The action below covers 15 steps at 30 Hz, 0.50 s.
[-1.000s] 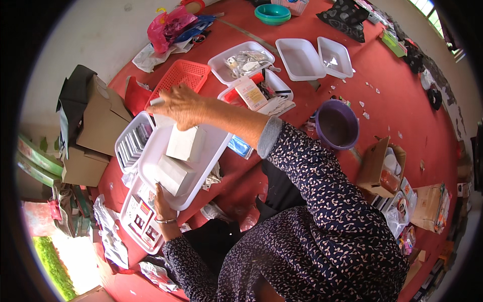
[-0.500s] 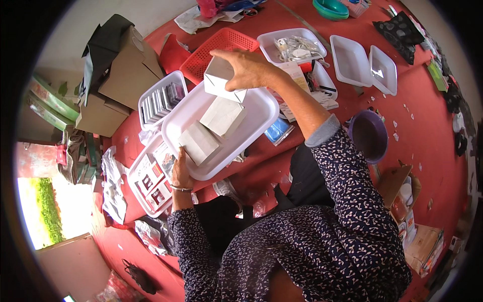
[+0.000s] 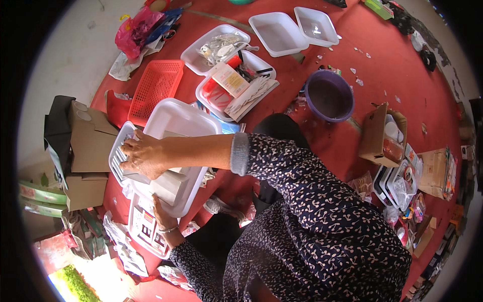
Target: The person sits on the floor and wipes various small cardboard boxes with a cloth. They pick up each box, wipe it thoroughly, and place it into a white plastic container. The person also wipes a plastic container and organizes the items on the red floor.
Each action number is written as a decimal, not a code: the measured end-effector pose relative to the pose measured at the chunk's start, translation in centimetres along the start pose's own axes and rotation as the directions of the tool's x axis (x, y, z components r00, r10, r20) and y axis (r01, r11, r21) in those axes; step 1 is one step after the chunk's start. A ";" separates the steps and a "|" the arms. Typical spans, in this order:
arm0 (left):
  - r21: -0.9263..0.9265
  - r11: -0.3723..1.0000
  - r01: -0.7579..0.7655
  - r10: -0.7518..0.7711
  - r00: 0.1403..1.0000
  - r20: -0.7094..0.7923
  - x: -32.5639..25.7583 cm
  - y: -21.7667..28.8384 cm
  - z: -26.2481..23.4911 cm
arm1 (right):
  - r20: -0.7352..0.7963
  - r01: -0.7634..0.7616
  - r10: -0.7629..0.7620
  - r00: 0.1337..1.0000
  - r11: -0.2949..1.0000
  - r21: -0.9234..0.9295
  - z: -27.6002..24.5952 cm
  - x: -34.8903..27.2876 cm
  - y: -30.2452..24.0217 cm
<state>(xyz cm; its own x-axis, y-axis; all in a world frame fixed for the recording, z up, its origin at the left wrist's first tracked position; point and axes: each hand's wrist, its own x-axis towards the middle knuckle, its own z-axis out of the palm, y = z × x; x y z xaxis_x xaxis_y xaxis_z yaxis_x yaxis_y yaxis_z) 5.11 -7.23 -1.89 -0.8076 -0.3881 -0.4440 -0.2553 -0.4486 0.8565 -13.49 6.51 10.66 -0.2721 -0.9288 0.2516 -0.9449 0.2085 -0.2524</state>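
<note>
A deep white plastic tray (image 3: 190,112) lies tilted across my lap side. In it sit pale cardboard boxes, one plain box (image 3: 170,187) showing clearly and another mostly behind my right forearm. My left hand (image 3: 163,216) grips the tray's near left edge, its fingertips beside the box. Stretched to the left over the tray, my right hand (image 3: 146,155) has its fingers curled above a small white tray (image 3: 128,129) of slim cases (image 3: 119,157). A pale surface shows under that palm; what the fingers hold is hidden.
A white tray of printed packs (image 3: 135,221) lies near left. Beyond are a red basket (image 3: 157,90), a tray of bagged cables (image 3: 198,49) and a tray of packages (image 3: 214,103). A purple basin (image 3: 329,95) and an open carton (image 3: 375,136) stand to the right.
My right hand has moved left and nearer, from holding a white box over the big tray to above the slim cases. My left hand stays at the tray. The view has turned.
</note>
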 end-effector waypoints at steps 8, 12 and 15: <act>-0.071 0.991 -0.118 0.092 0.952 -0.291 -1.4 2.7 0.5 | -0.190 -0.225 0.487 0.853 0.670 0.707 -4.1 -10.6 10.7; -0.089 0.965 -0.248 0.202 0.914 -0.351 -0.7 2.8 -0.7 | -0.221 -0.813 0.873 0.436 0.487 0.320 -1.8 -16.3 20.9; -0.141 0.950 -0.278 0.213 0.910 -0.357 -0.4 3.1 0.0 | -0.021 -0.963 0.975 0.222 0.222 0.151 2.9 -16.8 23.9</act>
<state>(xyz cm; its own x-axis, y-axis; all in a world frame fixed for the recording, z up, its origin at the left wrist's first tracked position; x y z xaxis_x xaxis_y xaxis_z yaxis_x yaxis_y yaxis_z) 4.63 -8.51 0.92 -0.5994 -0.7356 -0.3155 0.0569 -0.4323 0.9000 -31.00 26.18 -2.35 -0.9853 0.0036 -0.1707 0.0795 0.8945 -0.4400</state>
